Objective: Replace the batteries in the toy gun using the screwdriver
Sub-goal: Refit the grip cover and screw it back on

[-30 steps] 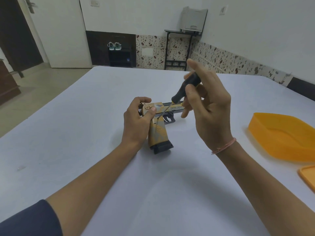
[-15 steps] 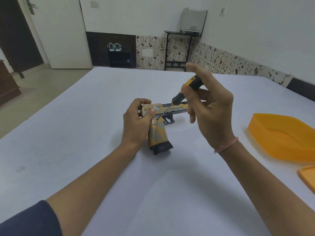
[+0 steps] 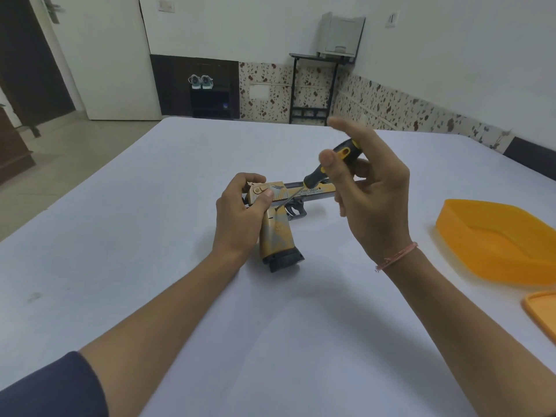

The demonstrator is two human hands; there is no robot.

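Note:
A tan and yellow toy gun (image 3: 278, 233) lies on its side on the white table (image 3: 150, 236), barrel pointing right, dark grip base toward me. My left hand (image 3: 240, 215) clasps its rear end, thumb on the slide. My right hand (image 3: 370, 188) holds a screwdriver (image 3: 325, 170) with a black and yellow handle between thumb and fingers, index finger raised. The thin shaft slants down to the left, and its tip rests on the gun's side just above the grip. No batteries are visible.
An orange plastic tub (image 3: 493, 239) stands at the table's right side, with an orange lid (image 3: 541, 311) at the right edge nearer me. Beyond the table are a dark stand (image 3: 313, 88) holding a grey box, and shoes on a low shelf (image 3: 201, 82).
The screwdriver has turned in my right hand's fingers, showing more of the yellow handle part. The thumb and index finger have shifted. The gun and my left hand have stayed put.

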